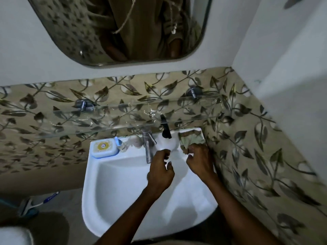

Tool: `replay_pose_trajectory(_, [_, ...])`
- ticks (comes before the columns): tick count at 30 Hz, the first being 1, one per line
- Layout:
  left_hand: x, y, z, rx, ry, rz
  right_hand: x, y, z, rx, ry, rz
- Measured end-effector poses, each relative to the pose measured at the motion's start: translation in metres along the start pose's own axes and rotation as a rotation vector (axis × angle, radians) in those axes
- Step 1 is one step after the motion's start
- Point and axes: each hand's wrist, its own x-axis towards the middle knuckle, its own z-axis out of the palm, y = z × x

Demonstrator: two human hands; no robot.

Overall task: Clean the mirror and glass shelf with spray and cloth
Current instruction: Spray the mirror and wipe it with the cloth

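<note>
The mirror [113,29] hangs on the wall at the top and reflects a person's clothes. Below it the glass shelf [123,117] runs across the leaf-patterned tiles, with water drops on it. A white spray bottle with a black trigger [165,129] stands on the sink's back ledge, behind the tap. Over the basin, my left hand [160,171] and my right hand [200,160] have their fingers curled, and a white cloth [177,164] seems to stretch between them; it is hard to tell apart from the sink. A greenish patterned cloth [192,138] lies on the sink's right corner, by my right fingertips.
A white sink [109,191] sits under the shelf with a steel tap [148,144]. On its left ledge stand a soap box [103,147], a small blue-capped bottle [120,144] and a round object [136,141]. The tiled side wall [256,156] is close on the right. A brush [35,202] lies on the floor.
</note>
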Motion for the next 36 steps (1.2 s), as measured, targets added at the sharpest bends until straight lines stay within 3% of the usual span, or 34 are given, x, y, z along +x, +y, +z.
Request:
replay_pose_trajectory(7, [0.034,0.027,0.026,0.029,0.1,-0.03,0.034,0.043,0.015,-0.144,-0.063,-0.176])
replay_pose_trajectory(11, [0.039,0.03,0.035,0.015,0.16,-0.082,0.033,0.045,0.027,-0.271,-0.286,-0.107])
replay_pose_trajectory(16, [0.05,0.03,0.036,-0.012,0.171,-0.073,0.042,0.037,0.029,-0.371,-0.134,-0.153])
replay_pose_trajectory(22, [0.07,0.028,0.031,-0.027,0.203,-0.023,0.058,0.031,0.034,-0.403,-0.185,-0.178])
replay_pose_trajectory(25, [0.081,0.027,0.028,-0.047,0.199,-0.052,0.06,0.026,0.037,-0.363,-0.119,-0.171])
replay_pose_trajectory(28, [0.091,0.027,0.029,-0.068,0.185,-0.095,0.059,0.031,0.046,-0.226,-0.021,-0.154])
replay_pose_trajectory(31, [0.104,0.02,0.032,-0.005,0.181,-0.091,0.059,0.031,0.046,0.019,-0.027,-0.038])
replay_pose_trajectory(36, [0.101,0.022,0.029,0.086,0.116,0.065,0.048,0.013,0.02,0.818,-0.233,0.572])
